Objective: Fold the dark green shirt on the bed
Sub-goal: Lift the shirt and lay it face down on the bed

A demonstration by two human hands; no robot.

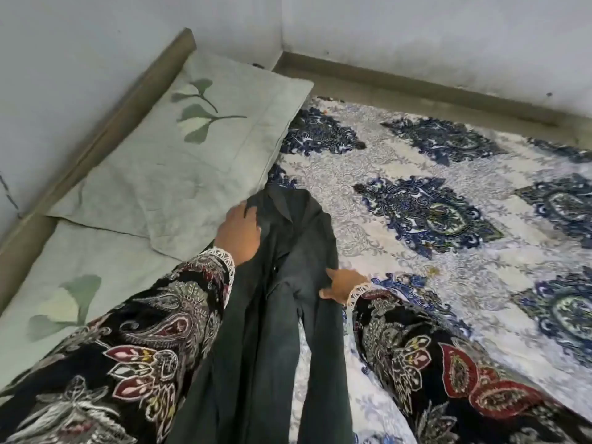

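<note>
Item 1, nearest: 2 patterned sleeves (134, 363), black w/ paisley print, white lace cuffs, coming in from bottom edge on both sides of the garment.

Item 2: dark green shirt (282, 331), bunched lengthwise into a long narrow strip, running from bottom of frame up to approx. mid-frame, lying on the bed sheet (448, 174) (blue/white medallion print). Deep lengthwise creases; collar end appears to be at far tip, near pillow corner.

Item 3: right hand (344, 285), at shirt's right edge, mid-length. Fingers curled onto the cloth edge, thumb out; looks like a pinch on the fabric.

Item 4: left hand (238, 233), farther up, on shirt's left edge near the top. Fingers curled round a fold of cloth, grasping it.

Item 5, far: pale green pillow (192, 161) w/ leaf print, left of shirt tip, just beside it; 2nd one nearer the person. Beyond: bed frame (105, 133), grey walls (416, 43).

Step in hand (est.): spreading the garment flat before folding. Advice: pull both edges apart evenly, keep collar end square to the pillow, smooth the creases outward w/ flat palms, lay sleeves out before the 1st fold. Task at early stage, no neat fold visible yet.
</note>
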